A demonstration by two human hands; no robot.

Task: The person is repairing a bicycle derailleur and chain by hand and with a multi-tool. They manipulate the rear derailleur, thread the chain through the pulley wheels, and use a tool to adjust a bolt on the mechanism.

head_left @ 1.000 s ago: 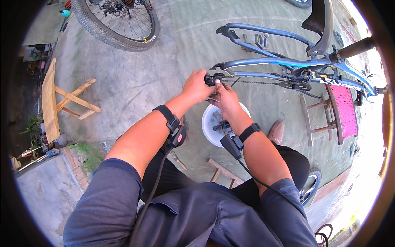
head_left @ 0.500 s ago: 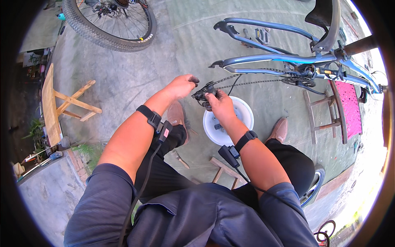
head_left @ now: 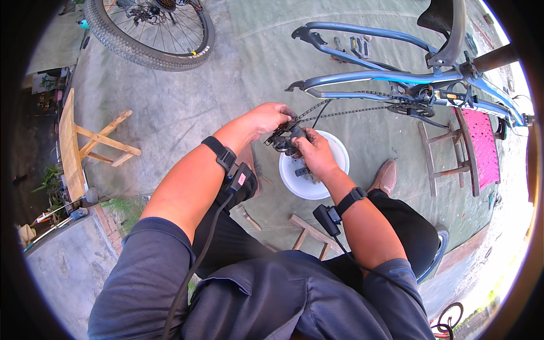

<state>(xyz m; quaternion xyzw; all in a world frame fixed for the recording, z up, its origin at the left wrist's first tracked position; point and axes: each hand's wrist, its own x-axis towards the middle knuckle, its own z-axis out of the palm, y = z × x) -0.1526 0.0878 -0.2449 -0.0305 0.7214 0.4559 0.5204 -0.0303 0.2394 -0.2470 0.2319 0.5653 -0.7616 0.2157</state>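
My left hand [head_left: 271, 120] curls its fingers onto the upper part of a black rear derailleur [head_left: 281, 137]. My right hand [head_left: 315, 152] grips the derailleur's body from the right, thumb on top. A chain [head_left: 357, 112] runs from it to the crankset [head_left: 409, 110] of a blue bicycle frame [head_left: 345, 77], whose dropout ends stand free of the derailleur. Directly below my hands a white round basin [head_left: 317, 190] holds small metal parts, partly hidden by my hands.
A loose wheel [head_left: 178, 59] lies at upper left. A wooden folding stand [head_left: 99, 137] is at left, a stool with pink cover [head_left: 476, 147] at right. My feet [head_left: 385, 177] flank the basin, a low wooden piece [head_left: 309, 232] between my legs. Loose pedals [head_left: 360, 46] lie behind the frame.
The derailleur has dropped down and left, away from the frame's dropout. My left hand moved off it half a second ago and is now back on its upper part.
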